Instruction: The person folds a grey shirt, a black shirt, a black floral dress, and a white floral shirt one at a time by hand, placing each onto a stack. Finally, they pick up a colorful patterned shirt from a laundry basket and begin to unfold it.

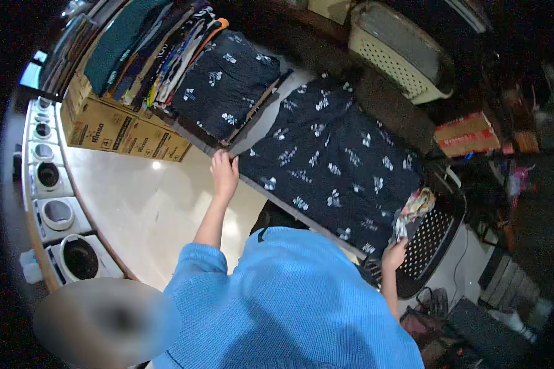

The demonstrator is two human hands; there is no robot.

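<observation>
Spread over the grey table [247, 136] lies a black garment [335, 161] with white flower prints. My left hand [224, 170] is at its left front corner, fingers bent against the table's edge; whether they pinch cloth is too small to tell. At the right end, my right hand [395, 253] is closed on a light-coloured edge of cloth, just below a bunched multicoloured floral cloth [417, 206]. Beyond my left hand rests a folded black floral garment [224, 86], beside a row of folded clothes [178, 55].
Cardboard boxes [120, 132] stand at the left under the folded clothes. Washing machines [58, 214] line the far left. A cream basket [400, 58] is at the back, and a black perforated basket [434, 237] stands by my right hand. A red-and-brown box [468, 136] lies further right.
</observation>
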